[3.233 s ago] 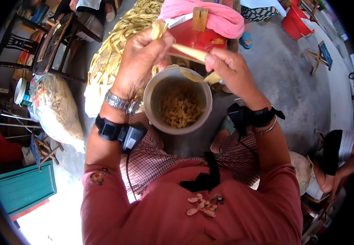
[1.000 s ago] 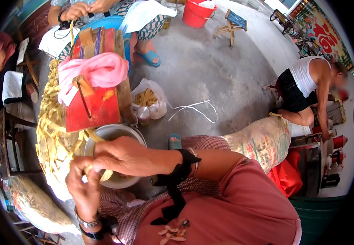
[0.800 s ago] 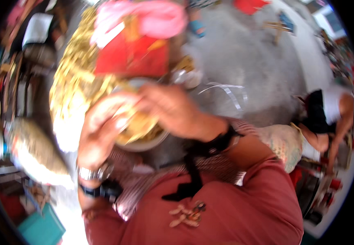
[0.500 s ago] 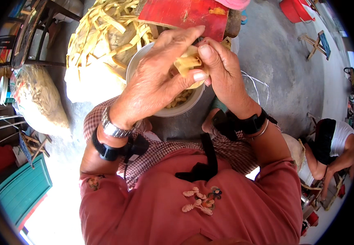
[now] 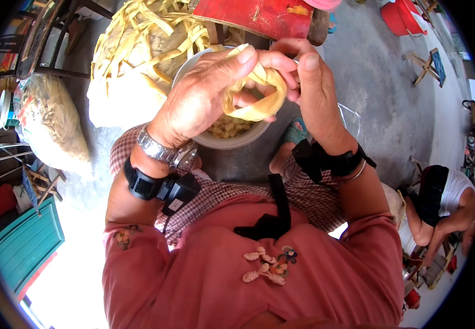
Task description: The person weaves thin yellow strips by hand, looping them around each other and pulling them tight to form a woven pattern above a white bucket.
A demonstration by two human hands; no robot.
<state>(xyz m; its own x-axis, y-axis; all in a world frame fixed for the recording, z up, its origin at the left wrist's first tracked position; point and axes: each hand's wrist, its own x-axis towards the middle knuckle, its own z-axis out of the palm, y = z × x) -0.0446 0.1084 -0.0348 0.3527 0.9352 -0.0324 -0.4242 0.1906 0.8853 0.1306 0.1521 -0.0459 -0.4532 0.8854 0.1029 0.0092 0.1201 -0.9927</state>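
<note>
A pale yellow flat strip [image 5: 270, 107] is bent into a loose loop around the fingertips of my left hand [image 5: 202, 90], which grips it with the thumb on top. Close beside it, my right hand [image 5: 319, 93] is closed, its fingers curled behind the thumb. What those fingers hold is hidden. Both hands are above a white bucket [image 5: 232, 145], which has small yellowish pieces [image 5: 229, 127] at its bottom. The strip looks soft, but I cannot tell what it is made of.
Many similar yellow strips [image 5: 130, 41] lie heaped on a large pale sack at the far left. A red board [image 5: 254, 19] stands beyond the bucket. A filled clear bag [image 5: 53, 123] sits left. At right are a folding stool [image 5: 428, 67], a red bucket [image 5: 402, 19] and another person [image 5: 451, 203].
My hands have drawn slightly apart. The strip, bunched between both thumbs before, is now a wider loop on my left fingers. The left hand has turned, its thumb now uppermost.
</note>
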